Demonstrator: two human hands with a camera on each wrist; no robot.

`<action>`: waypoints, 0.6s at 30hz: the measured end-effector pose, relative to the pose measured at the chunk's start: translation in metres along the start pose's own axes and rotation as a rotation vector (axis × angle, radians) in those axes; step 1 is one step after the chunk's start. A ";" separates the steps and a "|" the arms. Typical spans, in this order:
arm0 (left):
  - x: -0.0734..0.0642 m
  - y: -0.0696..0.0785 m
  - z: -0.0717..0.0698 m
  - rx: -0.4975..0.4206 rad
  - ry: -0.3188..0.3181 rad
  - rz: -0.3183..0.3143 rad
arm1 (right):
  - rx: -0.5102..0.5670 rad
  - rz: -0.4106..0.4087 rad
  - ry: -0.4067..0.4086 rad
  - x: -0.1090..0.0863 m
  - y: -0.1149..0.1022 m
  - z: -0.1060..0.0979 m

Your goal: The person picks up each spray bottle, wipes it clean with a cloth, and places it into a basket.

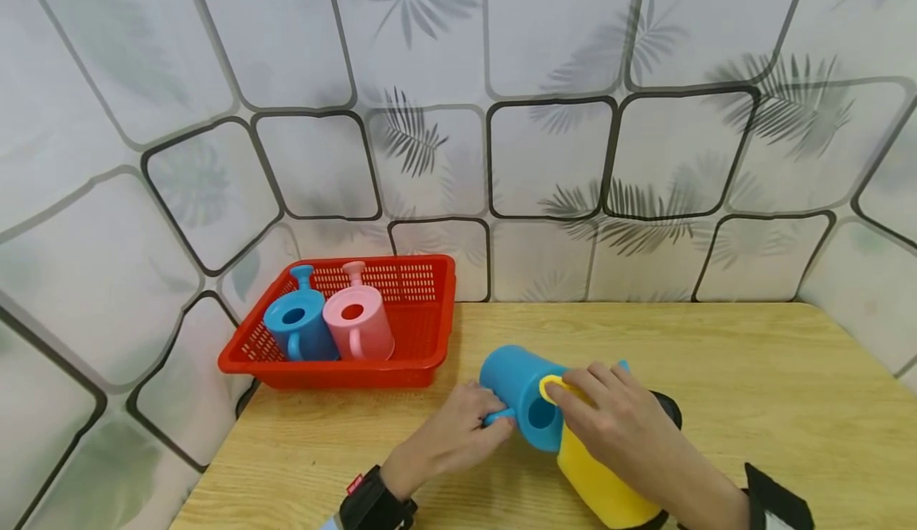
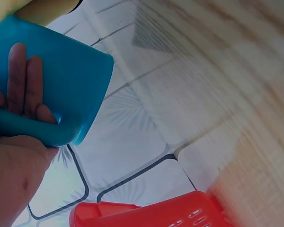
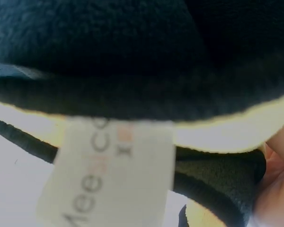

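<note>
A blue toy watering can (image 1: 512, 379) is tipped over above the table, its round top opening facing me. My left hand (image 1: 458, 434) grips it by the handle, and in the left wrist view several fingers (image 2: 26, 80) lie along the can's side. My right hand (image 1: 623, 426) holds a yellow cloth (image 1: 598, 474) with black edging against the can's top rim. Part of the cloth hangs down below that hand. In the right wrist view the cloth's dark side (image 3: 132, 47) and a white printed label (image 3: 118, 175) fill most of the picture.
A red plastic basket (image 1: 423, 375) stands at the back left of the wooden table (image 1: 752, 403). Inside it sit another blue watering can (image 1: 304, 327) and a pink one (image 1: 365, 327). A patterned wall covering (image 1: 544, 259) rises behind the table.
</note>
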State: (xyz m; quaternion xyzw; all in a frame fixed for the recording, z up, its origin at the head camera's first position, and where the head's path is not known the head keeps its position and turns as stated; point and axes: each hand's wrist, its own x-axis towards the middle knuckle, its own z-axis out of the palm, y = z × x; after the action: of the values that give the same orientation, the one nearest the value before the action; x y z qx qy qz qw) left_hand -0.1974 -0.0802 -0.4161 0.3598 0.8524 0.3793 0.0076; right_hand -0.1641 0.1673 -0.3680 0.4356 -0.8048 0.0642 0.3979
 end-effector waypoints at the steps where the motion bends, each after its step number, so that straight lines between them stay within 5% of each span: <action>1: 0.000 0.000 0.000 0.002 0.003 -0.002 | 0.001 0.000 0.001 -0.001 0.000 0.001; 9: -0.002 -0.003 -0.003 -0.012 0.022 -0.020 | 0.058 -0.007 -0.056 -0.008 -0.003 0.005; 18: -0.002 -0.006 -0.008 -0.029 0.086 0.023 | 0.074 -0.032 -0.015 -0.013 -0.013 0.010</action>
State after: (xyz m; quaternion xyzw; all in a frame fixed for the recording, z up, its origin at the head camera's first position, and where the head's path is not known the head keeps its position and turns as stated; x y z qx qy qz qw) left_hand -0.2020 -0.0898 -0.4148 0.3526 0.8422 0.4070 -0.0283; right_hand -0.1567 0.1630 -0.3870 0.4633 -0.7978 0.0842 0.3765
